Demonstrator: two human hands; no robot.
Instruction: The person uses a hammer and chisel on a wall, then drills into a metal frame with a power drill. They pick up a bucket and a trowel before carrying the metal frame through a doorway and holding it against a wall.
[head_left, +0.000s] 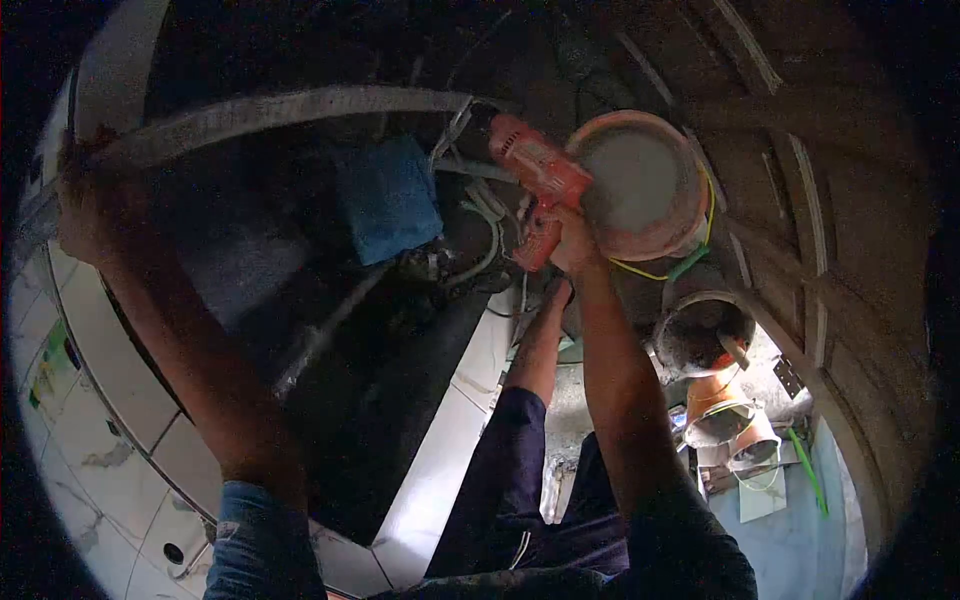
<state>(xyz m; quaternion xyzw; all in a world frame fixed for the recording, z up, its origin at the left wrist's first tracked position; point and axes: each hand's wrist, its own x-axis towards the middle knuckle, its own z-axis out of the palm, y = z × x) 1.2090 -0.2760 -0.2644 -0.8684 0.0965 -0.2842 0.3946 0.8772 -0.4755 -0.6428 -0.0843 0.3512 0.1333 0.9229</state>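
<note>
My right hand (pixel 568 240) is wrapped round the handle of a red power drill (pixel 540 170). The drill's dark front end points up and left, close to the right part of a long pale strip (pixel 290 107). At the strip's left end, my left hand (pixel 92 215) is closed over it; deep shadow blurs the fingers. Below the strip, between my hands, lies a blue bag or cloth (pixel 390 200). Loose cables and a bent hose (pixel 490 235) run beside the drill. What the drill's tip touches is too dark to make out.
A round bucket (pixel 645 180) of greyish liquid stands right of the drill, a yellow cord around it. Nearer are a dark bucket (pixel 705 335) and smaller containers (pixel 720 420). Wooden boards (pixel 830 220) rise at the right. White tiles (pixel 120 370) line the left.
</note>
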